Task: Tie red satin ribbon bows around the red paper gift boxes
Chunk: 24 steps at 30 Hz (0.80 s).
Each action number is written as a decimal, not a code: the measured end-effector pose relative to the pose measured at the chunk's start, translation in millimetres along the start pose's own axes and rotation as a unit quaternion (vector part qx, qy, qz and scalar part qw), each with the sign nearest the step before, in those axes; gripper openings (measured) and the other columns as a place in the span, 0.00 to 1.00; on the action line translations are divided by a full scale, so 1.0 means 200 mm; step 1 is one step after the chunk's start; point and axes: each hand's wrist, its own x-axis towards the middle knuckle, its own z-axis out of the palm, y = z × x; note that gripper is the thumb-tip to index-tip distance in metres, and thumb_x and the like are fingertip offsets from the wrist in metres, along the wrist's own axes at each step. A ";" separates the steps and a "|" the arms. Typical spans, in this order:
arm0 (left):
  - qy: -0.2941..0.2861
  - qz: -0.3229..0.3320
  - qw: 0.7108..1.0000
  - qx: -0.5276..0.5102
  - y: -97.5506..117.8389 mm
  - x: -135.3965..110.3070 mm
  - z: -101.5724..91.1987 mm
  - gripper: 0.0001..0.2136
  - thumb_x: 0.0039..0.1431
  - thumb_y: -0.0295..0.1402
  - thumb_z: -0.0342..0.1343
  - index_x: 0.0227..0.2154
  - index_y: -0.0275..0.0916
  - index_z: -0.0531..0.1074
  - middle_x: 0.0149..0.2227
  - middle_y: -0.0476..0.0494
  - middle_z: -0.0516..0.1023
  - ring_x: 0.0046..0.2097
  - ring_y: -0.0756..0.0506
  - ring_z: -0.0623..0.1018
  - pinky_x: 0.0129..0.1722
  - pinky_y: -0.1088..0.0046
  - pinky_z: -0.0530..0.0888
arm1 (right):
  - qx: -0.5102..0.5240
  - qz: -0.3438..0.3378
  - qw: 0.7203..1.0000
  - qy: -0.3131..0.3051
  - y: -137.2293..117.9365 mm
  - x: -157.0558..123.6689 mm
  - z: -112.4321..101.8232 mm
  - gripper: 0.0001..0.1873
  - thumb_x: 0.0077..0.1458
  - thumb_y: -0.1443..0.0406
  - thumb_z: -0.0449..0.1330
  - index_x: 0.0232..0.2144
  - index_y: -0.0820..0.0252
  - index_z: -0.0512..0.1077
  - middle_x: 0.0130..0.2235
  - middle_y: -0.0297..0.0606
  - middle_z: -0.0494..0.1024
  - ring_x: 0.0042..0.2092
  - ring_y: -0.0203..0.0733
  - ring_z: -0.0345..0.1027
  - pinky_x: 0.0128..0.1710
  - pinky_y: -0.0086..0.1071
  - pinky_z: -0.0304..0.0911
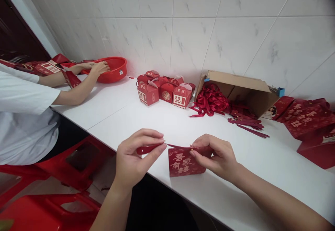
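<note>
A flat red paper box with gold characters stands at the near edge of the white counter. My right hand pinches its top right corner. My left hand pinches a red ribbon strip that runs from the box's top left corner out to the left. Both hands are closed in a pinch.
Several folded red gift boxes stand at the back. An open cardboard carton spills red ribbons. Flat red boxes lie at right. A person in white reaches into a red basin. Red stools stand below left.
</note>
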 end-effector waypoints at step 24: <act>-0.156 -0.008 0.984 0.086 0.13 -0.03 0.05 0.14 0.53 0.24 0.54 0.39 0.46 0.77 0.43 0.45 0.78 0.45 0.45 0.77 0.44 0.71 0.76 | -0.044 -0.261 0.963 -0.046 -0.03 -0.02 -0.04 0.14 0.50 0.74 0.61 0.41 0.66 0.69 0.35 0.44 0.78 0.40 0.41 0.72 0.39 0.36 0.72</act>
